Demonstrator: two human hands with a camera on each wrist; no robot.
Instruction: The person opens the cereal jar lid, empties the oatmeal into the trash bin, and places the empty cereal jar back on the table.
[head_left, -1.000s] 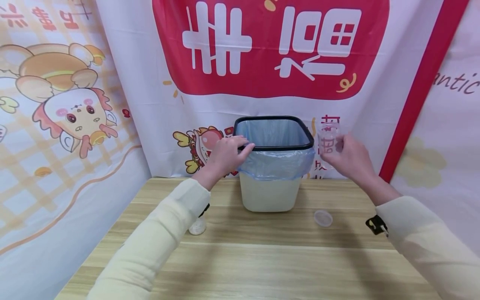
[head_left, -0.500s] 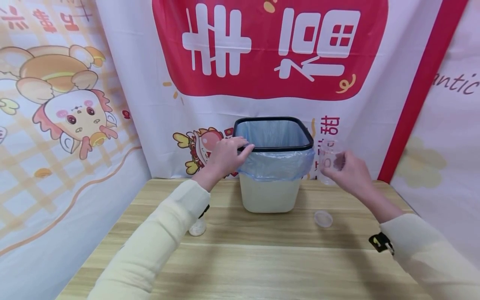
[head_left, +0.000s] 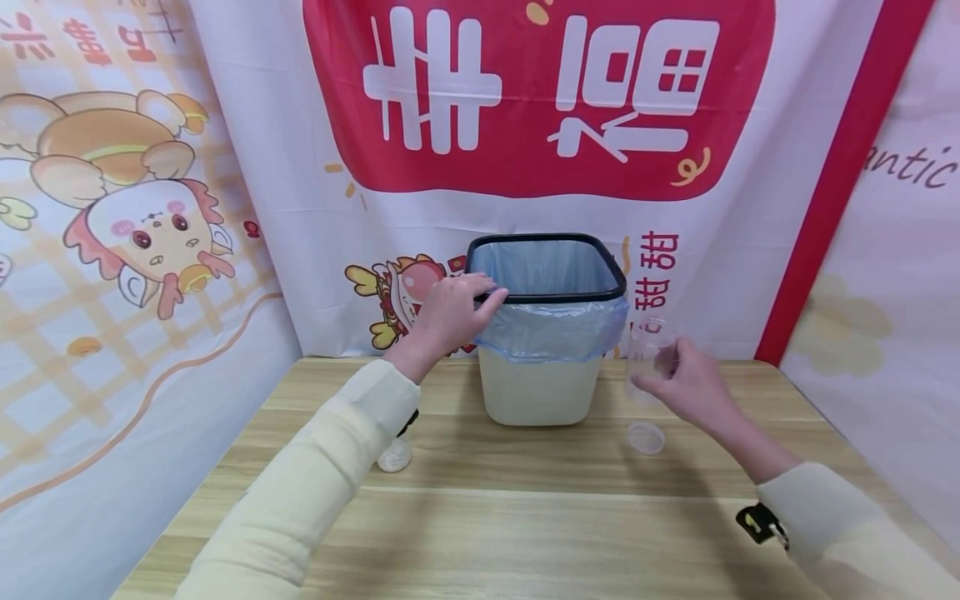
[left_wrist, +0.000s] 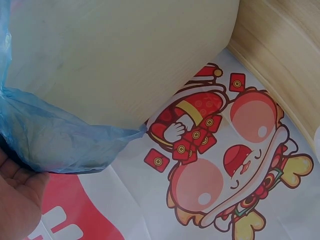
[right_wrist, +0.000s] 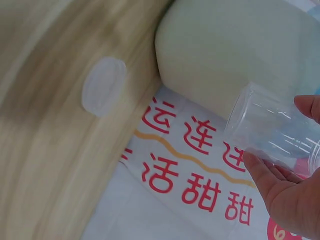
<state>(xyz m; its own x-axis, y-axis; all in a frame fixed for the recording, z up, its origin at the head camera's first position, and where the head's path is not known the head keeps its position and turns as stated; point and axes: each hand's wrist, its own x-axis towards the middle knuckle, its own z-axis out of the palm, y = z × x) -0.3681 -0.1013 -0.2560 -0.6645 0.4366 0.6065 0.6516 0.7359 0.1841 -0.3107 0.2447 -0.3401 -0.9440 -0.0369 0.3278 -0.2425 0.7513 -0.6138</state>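
Note:
At the back of the table stands a cream trash can (head_left: 538, 387) with a black rim, lined with a blue plastic bag (head_left: 555, 329). My left hand (head_left: 453, 312) grips the left front corner of that rim; in the left wrist view its fingers (left_wrist: 22, 180) curl at the bag's edge. To the right of the can, my right hand (head_left: 690, 383) holds a clear plastic jar (right_wrist: 272, 127) by its side, upright and just above the table. Directly under it lies a round translucent lid (head_left: 646, 437).
A small round white object (head_left: 395, 455) sits on the wooden table (head_left: 480, 533), partly behind my left sleeve. Behind the can hangs a printed cloth (head_left: 540, 212), and another patterned cloth (head_left: 150, 250) covers the left side.
My right hand has lowered the jar from beside the can's rim to just above the lid. The left hand stays on the rim, and the can has not moved.

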